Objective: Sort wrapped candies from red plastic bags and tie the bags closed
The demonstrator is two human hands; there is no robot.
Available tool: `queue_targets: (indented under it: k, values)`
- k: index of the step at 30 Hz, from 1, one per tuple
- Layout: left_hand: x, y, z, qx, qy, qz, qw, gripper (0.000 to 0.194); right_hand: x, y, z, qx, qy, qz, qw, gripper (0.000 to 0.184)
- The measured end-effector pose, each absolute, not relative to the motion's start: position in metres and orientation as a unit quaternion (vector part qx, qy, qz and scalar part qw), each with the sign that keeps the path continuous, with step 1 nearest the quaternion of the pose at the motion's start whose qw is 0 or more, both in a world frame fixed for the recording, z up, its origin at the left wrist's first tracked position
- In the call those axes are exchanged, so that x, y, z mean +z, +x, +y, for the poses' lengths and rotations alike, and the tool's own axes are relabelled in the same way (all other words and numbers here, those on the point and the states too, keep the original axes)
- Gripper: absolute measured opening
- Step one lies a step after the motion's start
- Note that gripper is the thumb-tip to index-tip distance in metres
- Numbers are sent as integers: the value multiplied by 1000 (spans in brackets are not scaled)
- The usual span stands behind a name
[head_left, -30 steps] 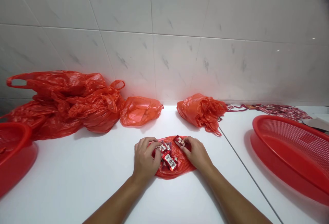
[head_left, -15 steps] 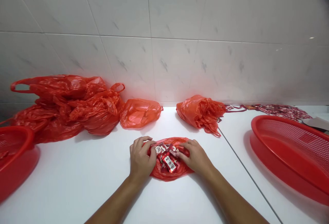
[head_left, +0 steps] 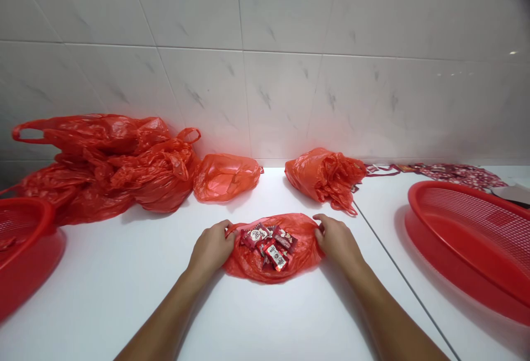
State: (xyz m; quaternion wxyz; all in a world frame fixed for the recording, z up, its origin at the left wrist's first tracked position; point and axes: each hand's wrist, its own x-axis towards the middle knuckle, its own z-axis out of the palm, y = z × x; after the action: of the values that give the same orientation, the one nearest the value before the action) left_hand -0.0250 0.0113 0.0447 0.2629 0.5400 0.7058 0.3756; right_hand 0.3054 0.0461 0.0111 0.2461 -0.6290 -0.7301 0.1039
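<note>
Bag point(head_left: 248, 270) wider; left hand point(head_left: 212, 248), right hand point(head_left: 340, 242) at edges.

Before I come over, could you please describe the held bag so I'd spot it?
On the white table, look between the left hand and the right hand. Unlike the bags by the wall, this red bag lies open, showing wrapped packets.

Red plastic bag point(head_left: 304, 259) — open, wrapped packets point(head_left: 276, 256) inside
</note>
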Motion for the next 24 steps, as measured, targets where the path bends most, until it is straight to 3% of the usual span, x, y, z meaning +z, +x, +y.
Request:
queue_targets:
  k: [2,7,13,18,21,24]
  values:
    - [47,-26,14,419,517,683,300,18,13,305,48,87,-618,-712,322,34]
    - [57,-24,18,557,431,568,425,30,17,306,47,70,-601,-623,496,40]
    - [69,-32,17,676,330,437,493,40,22,306,43,123,-599,-592,525,34]
    - [66,-36,13,675,290,379,562,15,23,306,44,272,-495,-538,626,28]
    - [64,-31,10,663,293,332,604,11,25,304,41,201,-444,-536,689,22]
    - [62,-25,6,649,317,314,616,13,31,300,33,57,-431,-625,648,15]
